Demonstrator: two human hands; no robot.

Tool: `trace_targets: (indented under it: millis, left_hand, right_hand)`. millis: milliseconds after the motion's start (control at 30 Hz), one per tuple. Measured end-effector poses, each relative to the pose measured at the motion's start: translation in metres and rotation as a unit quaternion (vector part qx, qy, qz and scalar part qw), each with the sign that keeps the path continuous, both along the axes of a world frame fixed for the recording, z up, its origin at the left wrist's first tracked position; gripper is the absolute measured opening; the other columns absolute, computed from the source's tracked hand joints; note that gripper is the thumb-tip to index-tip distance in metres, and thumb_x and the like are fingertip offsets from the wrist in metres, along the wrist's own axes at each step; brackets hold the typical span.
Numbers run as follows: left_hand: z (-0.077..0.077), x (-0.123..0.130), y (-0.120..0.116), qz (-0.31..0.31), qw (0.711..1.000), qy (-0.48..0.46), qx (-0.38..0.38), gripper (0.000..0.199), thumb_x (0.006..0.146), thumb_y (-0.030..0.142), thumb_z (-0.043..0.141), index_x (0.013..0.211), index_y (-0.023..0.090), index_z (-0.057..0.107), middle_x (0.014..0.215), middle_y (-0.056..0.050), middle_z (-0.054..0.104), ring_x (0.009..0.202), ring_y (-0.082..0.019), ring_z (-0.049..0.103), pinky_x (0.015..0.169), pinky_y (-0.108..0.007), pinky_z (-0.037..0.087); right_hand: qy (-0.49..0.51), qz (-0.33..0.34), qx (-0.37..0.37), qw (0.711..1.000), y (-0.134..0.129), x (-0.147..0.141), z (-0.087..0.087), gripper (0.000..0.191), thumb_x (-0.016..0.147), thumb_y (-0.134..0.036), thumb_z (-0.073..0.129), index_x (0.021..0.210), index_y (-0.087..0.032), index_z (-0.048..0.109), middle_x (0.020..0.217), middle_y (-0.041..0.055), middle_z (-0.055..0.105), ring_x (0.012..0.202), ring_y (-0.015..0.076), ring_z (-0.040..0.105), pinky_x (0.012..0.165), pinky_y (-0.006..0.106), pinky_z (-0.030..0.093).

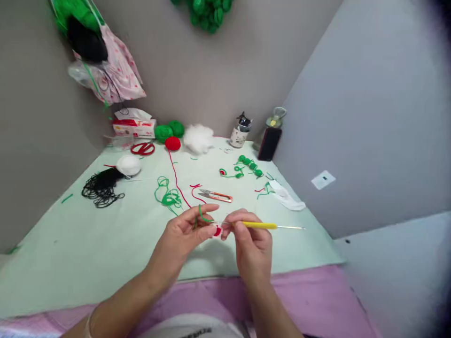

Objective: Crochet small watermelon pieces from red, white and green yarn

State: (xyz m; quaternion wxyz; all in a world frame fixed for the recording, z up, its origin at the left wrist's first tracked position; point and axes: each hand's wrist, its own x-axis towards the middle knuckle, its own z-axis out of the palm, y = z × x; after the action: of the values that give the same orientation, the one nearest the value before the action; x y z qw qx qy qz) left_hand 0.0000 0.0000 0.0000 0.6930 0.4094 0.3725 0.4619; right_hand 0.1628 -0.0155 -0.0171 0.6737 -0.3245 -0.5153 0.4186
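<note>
Near the table's front edge, my left hand [190, 228] pinches a small red and white crocheted piece [217, 230], and green yarn [201, 213] loops over its index finger. My right hand [251, 239] is closed around a crochet hook with a yellow handle [260, 225]. The hook's thin metal tip points left and meets the top of the piece between both hands. Its other metal end sticks out to the right. Fingertips partly cover the piece. A loose tangle of green yarn [169, 197] lies just beyond my left hand.
Orange thread snips [220, 195] lie just beyond the hands. Behind are a red yarn ball [172, 143], red scissors [143, 149], white stuffing [198, 139], a cup [239, 137] and a phone [270, 144]. Black yarn [102, 187] lies left, small green crocheted pieces [252, 166] right.
</note>
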Motion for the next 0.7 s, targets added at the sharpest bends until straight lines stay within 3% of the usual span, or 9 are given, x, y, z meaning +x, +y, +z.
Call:
trace_targets:
  millis: [300,433,500,600,633,700]
  left_hand:
    - [0.003,0.008,0.001,0.043,0.999,-0.032,-0.001,0.028,0.082,0.030,0.086,0.110,0.025,0.081,0.081,0.002,0.065,0.079,-0.012,0.060,0.082,-0.025,0.047]
    - [0.002,0.009,0.000,0.037,0.999,-0.026,0.013,0.043,0.083,0.029,0.086,0.125,0.027,0.075,0.081,0.004,0.066,0.081,-0.013,0.062,0.084,-0.026,0.049]
    - [0.002,0.011,-0.001,0.034,0.999,-0.031,0.016,0.052,0.082,0.028,0.087,0.132,0.026,0.071,0.081,0.004,0.068,0.082,-0.013,0.063,0.085,-0.026,0.049]
    - [0.001,0.013,-0.001,0.016,0.997,-0.073,-0.028,0.056,0.082,0.029,0.087,0.135,0.023,0.071,0.081,0.002,0.069,0.079,-0.012,0.061,0.082,-0.024,0.049]
    - [0.001,0.013,-0.001,0.001,0.994,-0.094,-0.055,0.054,0.082,0.029,0.087,0.134,0.023,0.072,0.081,0.002,0.069,0.078,-0.011,0.060,0.080,-0.023,0.049]
    - [0.003,0.012,0.002,-0.029,0.985,-0.134,-0.107,0.049,0.082,0.028,0.088,0.129,0.022,0.075,0.083,0.001,0.068,0.077,-0.010,0.059,0.080,-0.022,0.049]
  right_hand:
    - [-0.156,-0.131,0.074,0.976,-0.004,-0.007,0.007,0.022,0.101,-0.013,0.059,0.105,-0.027,0.076,0.090,0.0018,0.069,0.084,0.0153,0.065,0.073,0.030,0.053]
    - [-0.176,-0.117,0.088,0.973,-0.003,-0.005,0.007,0.021,0.100,-0.013,0.058,0.101,-0.026,0.075,0.086,0.0019,0.069,0.081,0.0163,0.066,0.070,0.030,0.056]
    - [-0.235,-0.149,0.117,0.953,-0.002,-0.006,0.002,0.025,0.098,-0.009,0.059,0.107,-0.026,0.076,0.092,0.0038,0.070,0.084,0.0170,0.068,0.070,0.031,0.057]
    - [-0.317,-0.214,0.197,0.903,-0.002,-0.009,-0.007,0.043,0.095,-0.003,0.061,0.126,-0.030,0.074,0.105,0.0076,0.069,0.092,0.0189,0.069,0.072,0.032,0.060]
    - [-0.309,-0.219,0.211,0.901,-0.001,-0.010,-0.010,0.047,0.095,-0.002,0.061,0.129,-0.032,0.073,0.105,0.0075,0.069,0.092,0.0190,0.069,0.072,0.032,0.060]
    - [-0.262,-0.199,0.194,0.924,0.000,-0.009,-0.011,0.045,0.096,-0.003,0.060,0.127,-0.033,0.073,0.103,0.0065,0.070,0.091,0.0192,0.070,0.072,0.033,0.061]
